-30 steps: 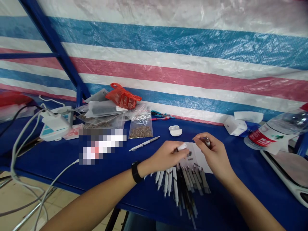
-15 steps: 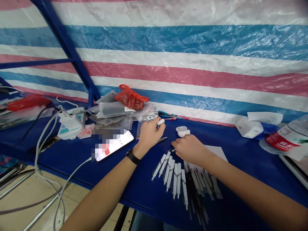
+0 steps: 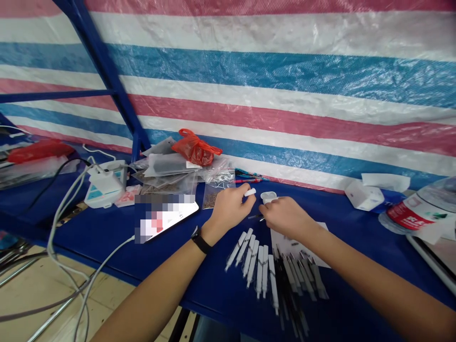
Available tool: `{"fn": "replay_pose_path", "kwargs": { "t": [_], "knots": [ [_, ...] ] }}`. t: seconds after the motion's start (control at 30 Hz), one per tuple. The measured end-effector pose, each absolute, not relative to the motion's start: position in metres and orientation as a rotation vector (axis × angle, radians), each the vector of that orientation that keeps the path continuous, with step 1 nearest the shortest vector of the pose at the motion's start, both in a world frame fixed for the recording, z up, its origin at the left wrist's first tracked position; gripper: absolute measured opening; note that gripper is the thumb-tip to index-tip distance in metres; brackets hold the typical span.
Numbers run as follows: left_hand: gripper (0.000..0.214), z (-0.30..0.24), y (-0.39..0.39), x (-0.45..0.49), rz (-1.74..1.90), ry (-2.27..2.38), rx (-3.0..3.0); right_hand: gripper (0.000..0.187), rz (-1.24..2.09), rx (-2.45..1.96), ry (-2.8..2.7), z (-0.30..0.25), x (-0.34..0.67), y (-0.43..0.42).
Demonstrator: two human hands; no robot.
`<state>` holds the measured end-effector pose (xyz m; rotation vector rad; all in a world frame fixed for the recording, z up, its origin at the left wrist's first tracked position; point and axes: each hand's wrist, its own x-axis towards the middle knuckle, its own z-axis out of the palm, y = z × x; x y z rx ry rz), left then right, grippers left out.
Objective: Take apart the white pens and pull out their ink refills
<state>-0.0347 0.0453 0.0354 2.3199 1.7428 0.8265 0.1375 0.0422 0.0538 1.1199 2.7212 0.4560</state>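
Just past the person's left hand (image 3: 230,209), a clear zip bag of brown granules (image 3: 213,202) is partly covered by the wrist and fingers. Beyond it lie a heap of flat clear packets (image 3: 167,165), a red plastic bag (image 3: 195,148) and a few coloured pens (image 3: 247,176). A white earbud case (image 3: 268,197) sits just above the right hand (image 3: 287,217), almost touching its fingers. The left hand is curled, its fingertips pinching a small white piece (image 3: 250,192). The right hand is loosely curled and palm down, with a thin dark rod (image 3: 255,217) poking out beneath its fingers; whether it is gripped, I cannot tell. Below the hands, white tubes (image 3: 254,263) and dark slender pen parts (image 3: 289,289) lie in fanned rows, some resting on a white paper sheet (image 3: 297,242). Compared with half a second ago, the hands have drawn closer together and the left has shifted toward the case, carrying the white piece with it. All this sits on a blue tabletop (image 3: 178,270), with a phone (image 3: 166,218), blurred over, and a white charger (image 3: 105,187) at left. A tissue box (image 3: 363,194) and water bottle (image 3: 418,211) stand at right. A striped tarp (image 3: 270,80) on a blue steel frame (image 3: 103,61) forms the wall, above a tiled floor (image 3: 35,294).
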Motion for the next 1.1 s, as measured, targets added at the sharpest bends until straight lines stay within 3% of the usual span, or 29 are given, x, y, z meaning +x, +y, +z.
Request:
{"fn": "replay_pose_path", "kwargs": {
  "t": [0.17, 0.4, 1.1],
  "knots": [
    [0.022, 0.032, 0.045, -0.036, 0.603, 1.583, 2.421, 0.015, 0.749, 1.400, 2.950, 0.049, 0.180, 0.026],
    [0.033, 0.028, 0.029, -0.023, 0.650, 1.179, 2.529, 0.020, 1.344, 1.696, 3.013, 0.030, 0.213, 0.001],
    [0.045, 0.020, 0.025, -0.015, 0.667, 0.976, 2.704, 0.033, 1.626, 1.699, 2.895, 0.031, 0.199, -0.005]
  ]
}}
